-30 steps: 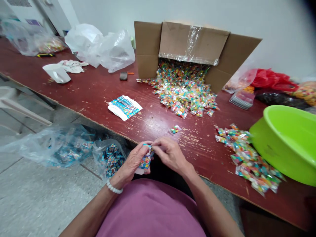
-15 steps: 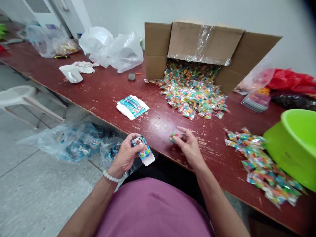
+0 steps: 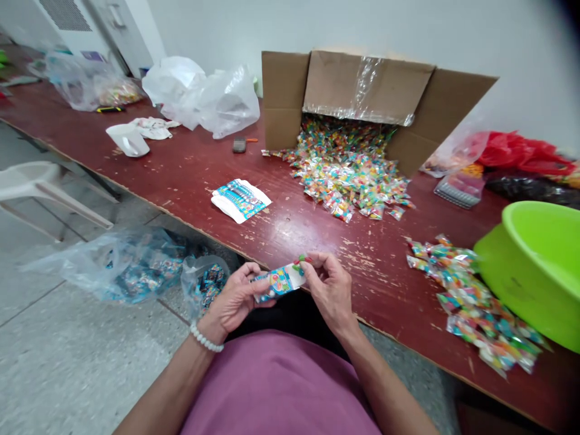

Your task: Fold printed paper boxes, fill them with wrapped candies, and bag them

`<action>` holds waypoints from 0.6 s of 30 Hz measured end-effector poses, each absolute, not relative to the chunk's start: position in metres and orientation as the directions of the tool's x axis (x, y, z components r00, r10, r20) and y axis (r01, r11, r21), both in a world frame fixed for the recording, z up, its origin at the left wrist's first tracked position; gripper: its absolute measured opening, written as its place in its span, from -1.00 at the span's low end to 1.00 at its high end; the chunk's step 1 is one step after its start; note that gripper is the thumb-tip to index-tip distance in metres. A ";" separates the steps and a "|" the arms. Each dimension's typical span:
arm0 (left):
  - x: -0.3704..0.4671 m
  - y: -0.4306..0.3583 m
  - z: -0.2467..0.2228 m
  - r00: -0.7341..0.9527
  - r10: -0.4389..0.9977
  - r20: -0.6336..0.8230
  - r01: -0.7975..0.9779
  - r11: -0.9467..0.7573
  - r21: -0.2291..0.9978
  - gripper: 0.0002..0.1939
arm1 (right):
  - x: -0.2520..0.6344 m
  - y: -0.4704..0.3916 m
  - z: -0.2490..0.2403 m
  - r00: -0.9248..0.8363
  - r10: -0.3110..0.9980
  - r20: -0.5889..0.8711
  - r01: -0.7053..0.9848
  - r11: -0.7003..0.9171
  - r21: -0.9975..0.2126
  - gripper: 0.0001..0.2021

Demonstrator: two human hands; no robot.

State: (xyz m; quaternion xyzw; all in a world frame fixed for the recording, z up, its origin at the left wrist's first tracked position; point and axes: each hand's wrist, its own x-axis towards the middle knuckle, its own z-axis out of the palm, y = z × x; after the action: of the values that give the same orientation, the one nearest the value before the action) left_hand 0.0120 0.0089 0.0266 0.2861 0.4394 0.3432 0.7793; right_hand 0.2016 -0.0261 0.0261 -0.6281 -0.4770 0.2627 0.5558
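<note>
A: How did your left hand [image 3: 240,296] hold the small printed candy box [image 3: 277,283]?

B: Your left grip was clamped around it, thumb on the colourful face. The box lay tilted in front of you, by the near edge of the table [image 3: 362,266], its white flap end pointing right.

A: And your right hand [image 3: 330,290]?

B: Your right grip was pinched on a clear-wrapped candy packet [image 3: 301,263], with red and green pieces showing, right at that white end. Whether any of the packet was inside the box, I could not tell.

A: What lay beyond your hands?

B: Flattened printed cartons [image 3: 241,200] lay on the table, farther off and a little to the left. At the far side, a cardboard box [image 3: 369,90] stood open towards you, and a large heap of candy packets [image 3: 348,175] spilled from it onto the table.

A: What did you have on your right?

B: A smaller pile of candy packets [image 3: 480,308] lay beside the lime-green basin [image 3: 521,272]. Behind them, near the wall, was a red plastic bag [image 3: 521,151].

A: And on your left?

B: A white jug [image 3: 128,140] lay on the far left part of the table. Below, on the floor, a large clear bag [image 3: 149,266] and a smaller clear bag [image 3: 211,284] held blue printed packs.
</note>
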 end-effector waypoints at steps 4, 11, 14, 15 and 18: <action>0.021 -0.001 0.024 0.607 0.649 -0.457 -0.181 0.674 0.717 -0.43 | 0.203 -0.027 0.027 0.323 0.911 0.257 0.420 0.105 -0.901 -0.89; 0.033 -0.002 0.029 0.675 0.643 -0.362 -0.124 0.582 0.803 -0.55 | 0.210 -0.028 0.028 0.171 0.978 0.123 0.252 0.078 -0.965 -0.82; 0.035 0.001 0.035 0.655 0.676 -0.337 -0.132 0.542 0.830 -0.58 | 0.208 -0.031 0.028 0.073 0.997 -0.015 0.048 -0.019 -0.999 -0.72; 0.036 0.002 0.036 0.636 0.689 -0.347 -0.141 0.546 0.826 -0.59 | 0.208 -0.032 0.028 0.090 0.994 -0.061 -0.064 -0.056 -0.996 -0.73; 0.038 0.004 0.038 0.591 0.685 -0.426 -0.173 0.624 0.762 -0.52 | 0.208 -0.031 0.027 0.157 0.973 -0.169 -0.338 -0.108 -0.935 -0.67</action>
State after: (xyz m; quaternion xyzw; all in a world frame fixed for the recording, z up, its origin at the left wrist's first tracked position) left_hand 0.0379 0.0042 0.0381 0.3466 0.3693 0.2608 0.8219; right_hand 0.2075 -0.0312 0.0268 -0.4880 -0.3251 0.5620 0.5834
